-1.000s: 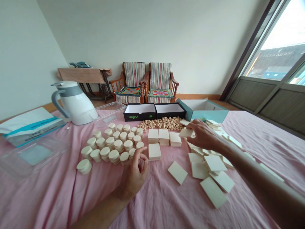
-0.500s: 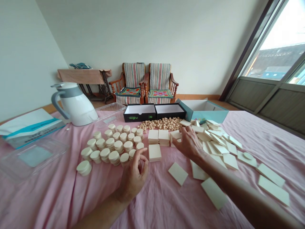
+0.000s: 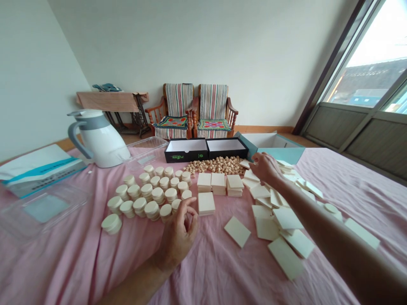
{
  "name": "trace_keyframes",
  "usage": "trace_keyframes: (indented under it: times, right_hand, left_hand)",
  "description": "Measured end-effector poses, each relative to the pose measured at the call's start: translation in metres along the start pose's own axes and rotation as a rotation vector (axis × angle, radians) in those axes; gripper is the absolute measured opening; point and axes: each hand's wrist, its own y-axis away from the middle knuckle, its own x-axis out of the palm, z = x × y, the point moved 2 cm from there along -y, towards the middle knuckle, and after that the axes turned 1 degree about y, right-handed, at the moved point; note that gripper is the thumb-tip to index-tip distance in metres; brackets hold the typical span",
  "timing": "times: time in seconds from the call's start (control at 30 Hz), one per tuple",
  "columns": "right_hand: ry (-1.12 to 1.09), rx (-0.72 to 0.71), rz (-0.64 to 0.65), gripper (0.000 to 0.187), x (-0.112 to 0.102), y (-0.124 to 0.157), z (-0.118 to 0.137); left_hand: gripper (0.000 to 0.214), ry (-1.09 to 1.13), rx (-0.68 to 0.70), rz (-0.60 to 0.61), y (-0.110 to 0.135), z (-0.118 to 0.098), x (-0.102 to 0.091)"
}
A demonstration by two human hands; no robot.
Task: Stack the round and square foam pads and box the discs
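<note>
My left hand (image 3: 179, 235) rests on the cloth with its fingers curled in and nothing showing in them. Just beyond it stand several short stacks of pale round wooden discs (image 3: 151, 209). Square wooden tiles are stacked to its right, one pile close by (image 3: 206, 202) and others in a row behind, ending with a pile (image 3: 234, 184) at the right. My right hand (image 3: 266, 168) is over the far part of a heap of loose wooden tiles (image 3: 262, 192). Its fingers are bent together; whatever they grip is hidden. A single tile (image 3: 237, 231) lies flat between both arms.
Small wooden cubes (image 3: 219, 165) are heaped before two black boxes (image 3: 186, 156). A teal box (image 3: 280, 154) stands behind the tile heap. At left are a white jug (image 3: 106, 144), a blue-and-white package (image 3: 41, 171) and clear plastic trays (image 3: 41, 212). A pink cloth (image 3: 127, 262) covers the surface.
My right hand has moved away from the rightmost tile pile, up and right to the loose heap, leaving that pile in plain view. My left hand has stayed put.
</note>
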Motion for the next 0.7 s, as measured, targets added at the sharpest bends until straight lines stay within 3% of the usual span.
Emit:
trace_keyframes:
  times: [0.2, 0.4, 0.53, 0.7]
  right_hand:
    - [0.076, 0.002, 0.168, 0.028, 0.030, -0.031, -0.007]
    - [0.129, 0.112, 0.183, 0.031, 0.045, -0.039, -0.002]
    - [0.128, 0.131, 0.139, 0.030, 0.037, -0.036, 0.000]
    - [0.089, 0.091, -0.009, 0.031, -0.001, -0.014, 0.007]
  left_hand:
    - [0.034, -0.006, -0.005, 0.007, 0.001, 0.002, 0.000]
    - [0.034, -0.015, -0.004, 0.009, 0.000, 0.002, 0.000]
    - [0.033, -0.015, -0.001, 0.001, 0.000, 0.001, -0.001]
    - [0.033, -0.030, 0.013, -0.031, -0.001, 0.000, -0.002]
